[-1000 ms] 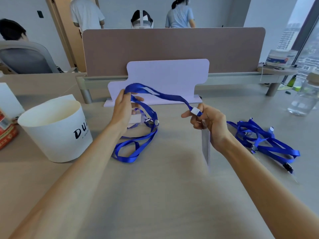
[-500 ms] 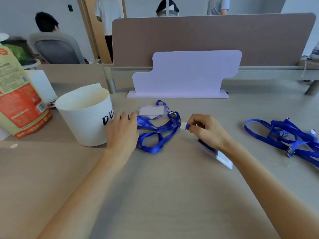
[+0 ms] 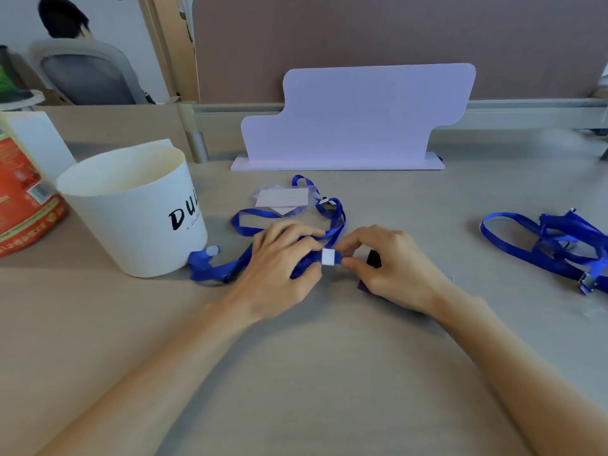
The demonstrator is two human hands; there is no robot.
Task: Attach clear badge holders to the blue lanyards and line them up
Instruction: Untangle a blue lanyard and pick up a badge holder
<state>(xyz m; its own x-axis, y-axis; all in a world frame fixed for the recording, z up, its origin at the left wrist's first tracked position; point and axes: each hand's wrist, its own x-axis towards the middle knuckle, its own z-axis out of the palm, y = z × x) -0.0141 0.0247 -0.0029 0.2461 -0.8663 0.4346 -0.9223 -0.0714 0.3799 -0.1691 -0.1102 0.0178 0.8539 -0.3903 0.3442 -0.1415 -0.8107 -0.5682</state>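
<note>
A blue lanyard (image 3: 217, 268) lies on the table in front of me, its strap running from the white bucket to my hands. My left hand (image 3: 279, 264) pinches the strap just left of its white clip (image 3: 328, 257). My right hand (image 3: 391, 268) pinches the clip's right end, and a badge holder (image 3: 373, 260) lies mostly hidden under that hand. Behind my hands another lanyard (image 3: 334, 213) rests with a clear badge holder (image 3: 283, 198) attached. A tangle of blue lanyards (image 3: 552, 245) lies at the right.
A white paper bucket (image 3: 131, 212) stands at the left, touching the lanyard's end. A red bag (image 3: 23, 199) is at the far left edge. A pale purple stand (image 3: 355, 120) rises behind the lanyards, before a brown divider. A person sits at the back left.
My hands came down from the air to the table with the lanyard and closed together around the white clip. The strap now lies spread toward the bucket. The view shifted left and downward.
</note>
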